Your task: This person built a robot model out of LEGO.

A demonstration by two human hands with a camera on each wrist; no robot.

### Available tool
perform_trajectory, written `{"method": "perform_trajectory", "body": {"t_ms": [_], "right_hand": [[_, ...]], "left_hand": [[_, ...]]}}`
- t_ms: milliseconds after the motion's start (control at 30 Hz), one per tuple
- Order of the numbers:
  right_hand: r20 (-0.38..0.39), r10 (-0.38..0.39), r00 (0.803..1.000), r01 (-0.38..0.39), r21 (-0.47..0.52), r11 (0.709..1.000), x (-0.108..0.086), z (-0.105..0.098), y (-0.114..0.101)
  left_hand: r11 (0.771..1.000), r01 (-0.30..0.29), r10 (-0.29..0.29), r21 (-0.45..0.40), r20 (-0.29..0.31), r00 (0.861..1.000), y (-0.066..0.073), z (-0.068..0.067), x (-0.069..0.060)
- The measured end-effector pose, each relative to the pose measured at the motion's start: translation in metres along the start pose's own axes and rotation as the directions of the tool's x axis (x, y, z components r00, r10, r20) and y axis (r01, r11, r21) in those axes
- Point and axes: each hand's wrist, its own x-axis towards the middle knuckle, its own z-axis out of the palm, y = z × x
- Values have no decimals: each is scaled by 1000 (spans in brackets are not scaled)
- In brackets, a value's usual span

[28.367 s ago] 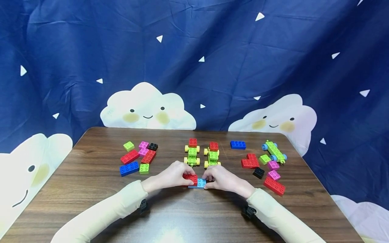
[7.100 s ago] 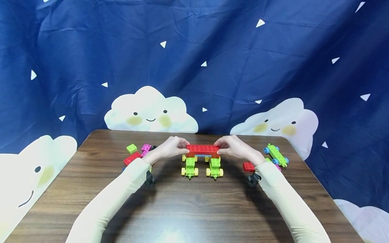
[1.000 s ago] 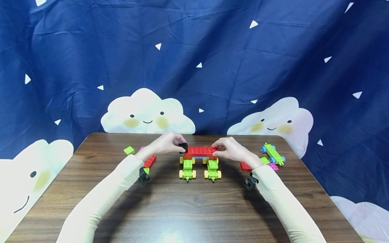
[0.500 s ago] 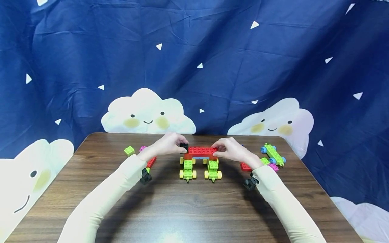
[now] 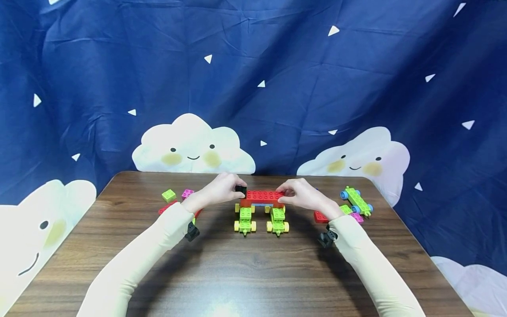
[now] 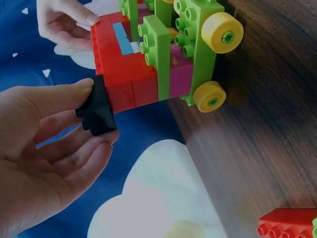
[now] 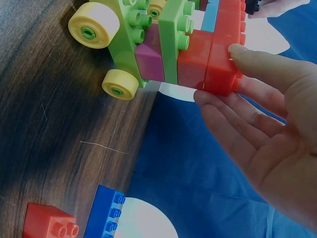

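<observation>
My left hand (image 5: 223, 188) pinches a black brick (image 6: 97, 110) between thumb and fingers, at the left end of a long red brick beam (image 5: 262, 196). In the left wrist view the black brick touches the beam's studded side; whether it is fully pressed on I cannot tell. My right hand (image 5: 299, 193) grips the beam's right end, thumb (image 7: 247, 55) on one side and fingers beneath. A light blue brick (image 7: 210, 16) shows under the beam. The beam bridges two lime-green wheeled bases (image 5: 245, 220) (image 5: 278, 220) with yellow wheels, and a magenta brick (image 7: 149, 54) shows in the stack.
Left of the build lie a lime brick (image 5: 168, 195), a pink brick (image 5: 187, 193) and red bricks (image 5: 166, 207), partly behind my left arm. To the right are a red brick (image 5: 320, 217), a green base with blue wheels (image 5: 356, 201) and a blue brick (image 7: 103, 213).
Earlier my hands joined red and light blue bricks near me; later both held the beam across the cars. Over the last second the tilted black brick has levelled onto the beam's left end.
</observation>
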Motion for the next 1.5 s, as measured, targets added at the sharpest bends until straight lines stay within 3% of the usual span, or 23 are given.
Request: {"method": "perform_trajectory", "body": {"t_ms": [400,600,867,1300,1500], "right_hand": [[2,-28,1000,28,-8,1000,-1,1,3],[-3,-9,1000,9,-12,1000,-1,4,2],[-10,-56,998,55,-26,998,-3,4,2],[-81,4,997,-9,-60,998,-29,-22,14],[-71,69,995,-73,-46,996,-46,-27,25]], "left_hand": [[997,22,-22,-71,-2,1000,-3,7,-5],[996,8,-10,-86,-26,1000,-9,12,-7],[992,28,-36,-119,-64,997,-12,12,-15],[993,-7,-3,-118,-85,996,-9,13,-12],[992,-14,3,-126,-89,996,-9,12,-13]]}}
